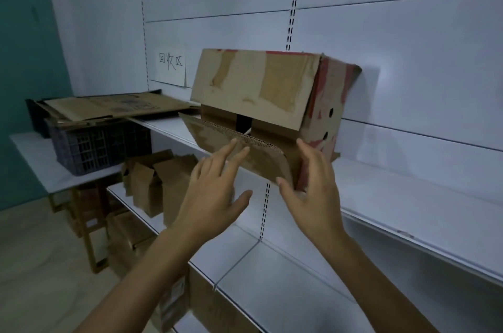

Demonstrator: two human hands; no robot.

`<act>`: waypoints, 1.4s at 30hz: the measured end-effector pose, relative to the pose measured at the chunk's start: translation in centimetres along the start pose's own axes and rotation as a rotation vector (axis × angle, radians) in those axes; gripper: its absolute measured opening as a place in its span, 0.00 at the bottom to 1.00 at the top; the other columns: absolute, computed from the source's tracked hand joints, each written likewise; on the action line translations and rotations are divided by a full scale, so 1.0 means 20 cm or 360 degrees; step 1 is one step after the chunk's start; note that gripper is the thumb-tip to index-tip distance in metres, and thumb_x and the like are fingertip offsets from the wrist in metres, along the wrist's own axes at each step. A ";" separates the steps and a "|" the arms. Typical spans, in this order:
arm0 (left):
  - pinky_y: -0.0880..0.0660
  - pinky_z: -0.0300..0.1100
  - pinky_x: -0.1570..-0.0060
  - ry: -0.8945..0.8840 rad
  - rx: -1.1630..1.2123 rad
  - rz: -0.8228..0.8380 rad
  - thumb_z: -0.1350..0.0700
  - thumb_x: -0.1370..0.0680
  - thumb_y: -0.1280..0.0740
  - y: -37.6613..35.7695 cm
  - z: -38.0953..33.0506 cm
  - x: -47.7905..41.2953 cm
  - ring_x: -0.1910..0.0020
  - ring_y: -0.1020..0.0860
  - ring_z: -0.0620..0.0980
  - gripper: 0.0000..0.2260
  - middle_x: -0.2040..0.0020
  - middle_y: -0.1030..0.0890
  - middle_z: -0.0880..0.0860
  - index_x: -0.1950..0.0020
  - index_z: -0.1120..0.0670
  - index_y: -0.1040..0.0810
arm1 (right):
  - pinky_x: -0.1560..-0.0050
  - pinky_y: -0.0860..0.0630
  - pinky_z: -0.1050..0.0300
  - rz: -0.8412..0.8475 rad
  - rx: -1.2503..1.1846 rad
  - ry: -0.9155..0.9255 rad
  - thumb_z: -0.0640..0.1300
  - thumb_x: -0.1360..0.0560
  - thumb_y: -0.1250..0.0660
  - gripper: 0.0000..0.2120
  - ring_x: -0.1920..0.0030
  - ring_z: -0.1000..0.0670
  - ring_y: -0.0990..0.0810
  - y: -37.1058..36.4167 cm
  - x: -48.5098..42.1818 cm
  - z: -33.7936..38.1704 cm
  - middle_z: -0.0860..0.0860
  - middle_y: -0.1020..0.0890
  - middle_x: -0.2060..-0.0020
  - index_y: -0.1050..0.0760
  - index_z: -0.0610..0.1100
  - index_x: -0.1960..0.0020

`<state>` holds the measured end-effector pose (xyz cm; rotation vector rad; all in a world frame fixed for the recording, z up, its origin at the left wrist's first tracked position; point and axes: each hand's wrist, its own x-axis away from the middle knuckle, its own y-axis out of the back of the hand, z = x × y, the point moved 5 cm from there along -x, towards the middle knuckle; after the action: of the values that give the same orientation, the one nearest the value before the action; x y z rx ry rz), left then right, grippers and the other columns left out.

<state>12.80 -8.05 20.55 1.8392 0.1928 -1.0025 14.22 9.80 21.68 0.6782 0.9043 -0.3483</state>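
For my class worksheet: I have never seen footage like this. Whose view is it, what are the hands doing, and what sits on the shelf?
This is one picture from a camera worn on a person's head, looking forward and down. There is no machine, just two bare hands. The left hand touches the lower flap of a cardboard box lying on a white shelf. The right hand, open, is at the box's corner. Nothing is gripped. Further left, flattened cardboard lies on a dark crate.

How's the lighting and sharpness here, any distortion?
Head view: dim, bluish light; the cardboard box casts a soft shadow on the back panel to its right; shelf edges bow from the wide lens; left hand and right hand look slightly soft.
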 end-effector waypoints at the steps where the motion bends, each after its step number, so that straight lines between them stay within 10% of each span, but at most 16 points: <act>1: 0.43 0.52 0.31 -0.0016 0.0019 -0.0050 0.39 0.25 0.45 0.02 0.01 -0.01 0.26 0.41 0.50 0.30 0.23 0.42 0.50 0.24 0.48 0.43 | 0.41 0.32 0.68 0.0068 -0.0065 -0.0066 0.43 0.27 0.29 0.30 0.36 0.58 0.30 -0.03 -0.03 -0.02 0.53 0.27 0.36 0.35 0.49 0.28; 7: 0.55 0.50 0.26 -0.0046 0.0018 -0.0057 0.37 0.21 0.58 0.11 0.09 -0.08 0.25 0.45 0.41 0.27 0.27 0.34 0.43 0.29 0.45 0.33 | 0.44 0.32 0.73 0.0170 0.0039 0.0253 0.41 0.30 0.31 0.11 0.47 0.53 0.23 -0.18 0.03 -0.04 0.50 0.18 0.51 0.18 0.44 0.48; 11: 0.49 0.57 0.27 0.0115 0.0114 0.0528 0.36 0.23 0.59 -0.03 0.15 -0.05 0.50 0.27 0.35 0.21 0.56 0.24 0.39 0.48 0.40 0.28 | 0.42 0.31 0.68 0.0811 0.0009 0.0069 0.69 0.40 0.29 0.32 0.42 0.63 0.27 -0.21 0.06 -0.06 0.62 0.22 0.43 0.21 0.54 0.41; 16: 0.36 0.44 0.34 0.0530 0.0488 0.0795 0.44 0.22 0.38 -0.30 0.31 -0.06 0.27 0.39 0.51 0.27 0.22 0.46 0.52 0.25 0.48 0.40 | 0.43 0.25 0.63 0.1551 -0.0065 -0.0139 0.64 0.40 0.25 0.34 0.44 0.63 0.25 -0.23 -0.10 0.01 0.64 0.22 0.44 0.25 0.58 0.37; 21: 0.45 0.51 0.28 0.1038 0.0812 0.0079 0.50 0.24 0.32 -0.27 0.43 -0.32 0.23 0.51 0.55 0.40 0.21 0.58 0.54 0.22 0.52 0.55 | 0.37 0.34 0.54 0.1029 0.0870 0.0856 0.61 0.24 0.40 0.21 0.41 0.51 0.28 -0.42 -0.40 0.11 0.52 0.24 0.43 0.24 0.50 0.39; 28: 0.50 0.57 0.27 0.1317 0.0473 0.0186 0.29 0.31 0.37 -0.54 0.64 -0.49 0.23 0.51 0.58 0.53 0.22 0.56 0.60 0.23 0.56 0.63 | 0.33 0.40 0.46 0.1115 0.1898 0.1218 0.42 0.18 0.48 0.15 0.42 0.42 0.27 -0.66 -0.51 -0.04 0.44 0.20 0.47 0.23 0.41 0.43; 33: 0.59 0.56 0.26 0.1290 0.0476 -0.0034 0.40 0.29 0.32 -0.64 0.63 -0.51 0.23 0.57 0.57 0.52 0.23 0.60 0.61 0.24 0.58 0.68 | 0.44 0.36 0.52 0.0972 0.1820 0.1497 0.47 0.26 0.35 0.09 0.58 0.48 0.23 -0.72 -0.43 0.04 0.52 0.18 0.65 0.19 0.50 0.63; 36: 0.55 0.57 0.27 0.1182 0.0379 -0.0272 0.47 0.29 0.32 -0.66 0.64 -0.47 0.23 0.55 0.59 0.49 0.22 0.59 0.57 0.24 0.52 0.67 | 0.49 0.30 0.55 0.0594 0.1132 0.1682 0.44 0.30 0.29 0.03 0.56 0.47 0.22 -0.65 -0.33 0.14 0.47 0.17 0.62 0.20 0.45 0.58; 42: 0.62 0.53 0.27 0.0913 0.0572 -0.0129 0.45 0.27 0.31 -0.63 0.67 -0.44 0.23 0.60 0.57 0.50 0.23 0.61 0.61 0.24 0.59 0.67 | 0.39 0.36 0.55 0.0413 0.1450 0.1473 0.45 0.18 0.51 0.28 0.53 0.56 0.26 -0.35 -0.10 0.22 0.56 0.15 0.63 0.16 0.53 0.63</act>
<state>-6.94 -10.35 15.89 2.4384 0.4567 -0.5593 11.85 1.64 22.36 1.8731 1.5103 -0.1868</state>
